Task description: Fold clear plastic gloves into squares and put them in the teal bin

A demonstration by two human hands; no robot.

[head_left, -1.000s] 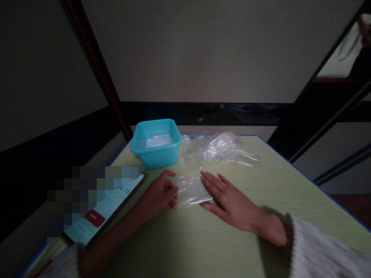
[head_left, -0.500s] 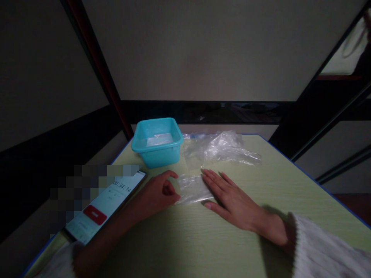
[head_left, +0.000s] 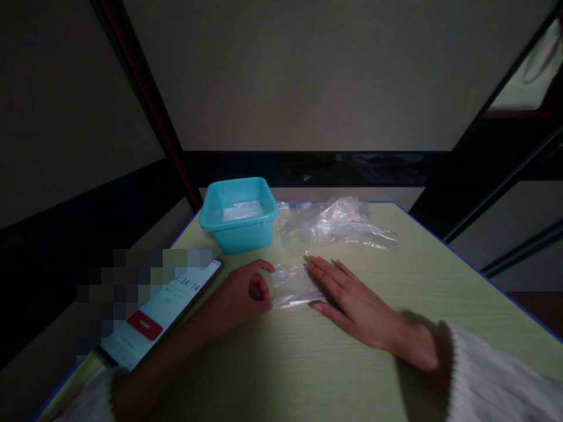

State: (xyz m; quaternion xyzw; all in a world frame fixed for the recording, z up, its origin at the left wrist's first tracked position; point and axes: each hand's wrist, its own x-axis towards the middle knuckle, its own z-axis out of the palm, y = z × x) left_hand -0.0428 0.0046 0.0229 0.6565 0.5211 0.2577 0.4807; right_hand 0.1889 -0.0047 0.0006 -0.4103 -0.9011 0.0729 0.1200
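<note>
step: smoothing flat, I judge | small clear bag [head_left: 294, 285] lies on table [head_left: 308, 363] between the hands, near blue tub [head_left: 240, 214] | left hand [head_left: 244, 293] fingers curled at bag's left edge, grip unclear | right hand [head_left: 352, 299] flat, fingers straight, pressing its right end | next move calls for light, even pressure: thin film slips

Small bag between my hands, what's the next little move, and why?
Probably, with the left hand, tug the small bag leftward: the right hand lies flat on its right end, the left curls at its other edge, and it looks wrinkled.
</note>
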